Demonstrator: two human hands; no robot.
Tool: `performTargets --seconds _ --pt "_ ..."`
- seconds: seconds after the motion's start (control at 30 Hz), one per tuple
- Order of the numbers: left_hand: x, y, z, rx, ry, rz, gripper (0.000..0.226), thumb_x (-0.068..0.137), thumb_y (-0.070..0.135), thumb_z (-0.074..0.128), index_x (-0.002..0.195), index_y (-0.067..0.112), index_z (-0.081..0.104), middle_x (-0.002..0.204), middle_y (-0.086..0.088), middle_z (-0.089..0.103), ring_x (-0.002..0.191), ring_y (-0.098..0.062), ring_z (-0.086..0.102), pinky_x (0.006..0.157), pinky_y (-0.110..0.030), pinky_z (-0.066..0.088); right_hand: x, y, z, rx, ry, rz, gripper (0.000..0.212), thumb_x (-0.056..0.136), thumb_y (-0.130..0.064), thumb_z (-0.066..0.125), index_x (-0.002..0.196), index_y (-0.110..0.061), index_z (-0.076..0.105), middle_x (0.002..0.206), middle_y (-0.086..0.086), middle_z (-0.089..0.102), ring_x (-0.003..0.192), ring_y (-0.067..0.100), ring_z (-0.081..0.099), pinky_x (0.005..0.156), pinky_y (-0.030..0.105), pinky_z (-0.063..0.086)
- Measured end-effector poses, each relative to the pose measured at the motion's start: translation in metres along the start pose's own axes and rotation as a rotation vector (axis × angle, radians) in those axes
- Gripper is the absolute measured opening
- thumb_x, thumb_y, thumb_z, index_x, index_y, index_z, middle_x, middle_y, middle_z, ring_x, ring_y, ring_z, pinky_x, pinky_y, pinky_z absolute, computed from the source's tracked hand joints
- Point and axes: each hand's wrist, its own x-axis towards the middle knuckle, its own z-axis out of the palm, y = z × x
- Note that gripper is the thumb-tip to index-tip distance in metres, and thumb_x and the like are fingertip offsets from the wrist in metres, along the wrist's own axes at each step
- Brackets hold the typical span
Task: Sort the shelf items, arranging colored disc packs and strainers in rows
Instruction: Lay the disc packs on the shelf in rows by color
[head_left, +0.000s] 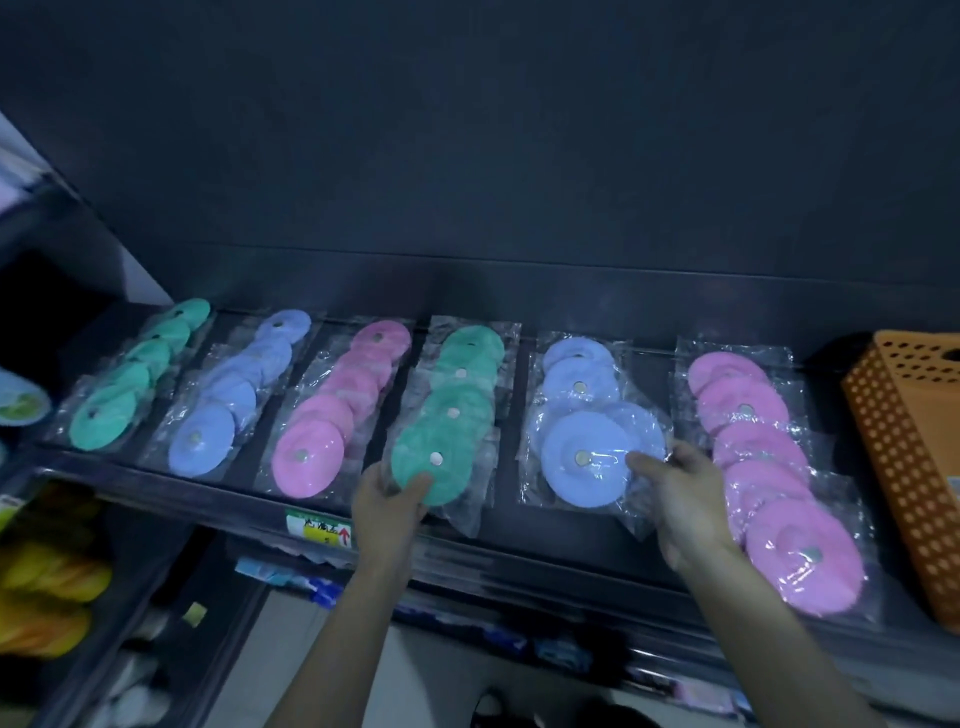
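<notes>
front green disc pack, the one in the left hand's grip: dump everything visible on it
The front green disc pack is a teal, fuzzy-looking disc with a small silvery centre stud, in a clear crinkled plastic sleeve. It sits at the front edge of the shelf, overlapping the green pack behind it. The left hand grips its near-left rim, thumb on top. The right hand pinches the neighbouring blue disc pack, not this one.

orange basket (904, 467) cut at right | yellow goods (49, 582) blurred | shelf label (319, 529) unreadable | left hand (389, 501) hides edge of green disc pack (449, 441)
</notes>
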Motion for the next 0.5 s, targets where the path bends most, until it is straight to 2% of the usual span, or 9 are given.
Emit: performTargets --seconds 0.03,0.1,0.17,0.23,0.3,0.4,0.5 --pt "0.000 -0.002 -0.002 0.190 0.034 0.087 0.028 0.079 0.003 0.072 0.101 0.010 0.057 0.099 -0.007 0.066 0.097 -0.030 0.065 0.069 -0.030 0.055 -0.003 0.001 0.000 -0.006 0.012 -0.001 0.012 0.080 0.007 0.061 0.085 -0.004 0.059 0.062 0.007 0.059 0.044 0.013 0.047 0.037 0.018 0.035" --pt "0.000 -0.002 -0.004 0.488 0.042 0.264 0.050 0.073 0.010 0.078 0.115 0.007 0.052 0.105 -0.004 0.062 0.101 -0.029 0.062 0.071 -0.026 0.048 -0.006 0.002 0.002 -0.011 0.027 -0.004 0.013 0.081 0.007 0.060 0.079 -0.006 0.057 0.057 0.004 0.055 0.040 0.010 0.045 0.035 0.017 0.034" --pt "-0.002 0.000 -0.004 0.672 0.010 0.328 0.079 0.071 0.017 0.081 0.136 0.003 0.038 0.124 -0.013 0.052 0.113 -0.031 0.052 0.082 -0.034 0.046 -0.007 0.003 0.003 -0.009 0.043 -0.010 0.022 0.081 0.007 0.060 0.070 -0.012 0.052 0.048 -0.004 0.052 0.035 0.004 0.043 0.033 0.017 0.033" --pt "-0.003 0.001 -0.005 0.866 0.030 0.387 0.095 0.069 0.026 0.082 0.143 0.003 0.028 0.132 -0.021 0.042 0.119 -0.037 0.044 0.088 -0.044 0.045 -0.010 0.002 0.003 -0.009 0.067 -0.024 0.026 0.080 0.006 0.061 0.067 -0.014 0.050 0.046 -0.005 0.053 0.035 0.005 0.044 0.032 0.019 0.033" --pt "-0.002 -0.001 -0.006 1.019 0.011 0.549 0.096 0.069 0.034 0.082 0.143 0.005 0.029 0.138 -0.022 0.039 0.125 -0.038 0.038 0.097 -0.049 0.040 -0.012 0.002 0.003 -0.001 0.085 -0.032 0.025 0.079 0.005 0.061 0.067 -0.014 0.051 0.047 -0.004 0.055 0.037 0.007 0.047 0.033 0.020 0.035" --pt "0.007 -0.007 -0.003 1.233 -0.259 0.754 0.083 0.084 0.052 0.060 0.149 0.018 0.021 0.156 -0.012 0.018 0.143 -0.035 0.013 0.116 -0.047 0.018 -0.013 0.001 0.004 -0.007 0.092 -0.038 0.021 0.080 0.005 0.061 0.071 -0.012 0.053 0.045 -0.005 0.055 0.035 0.009 0.046 0.033 0.019 0.034" --pt "0.021 -0.014 0.002 1.404 -0.365 0.647 0.079 0.087 0.067 0.040 0.150 0.034 0.006 0.160 -0.004 -0.005 0.144 -0.037 -0.005 0.116 -0.051 0.007 -0.016 0.000 0.007 -0.003 0.081 -0.054 0.020 0.080 0.006 0.061 0.072 -0.012 0.055 0.049 -0.005 0.059 0.038 0.010 0.051 0.036 0.019 0.039"
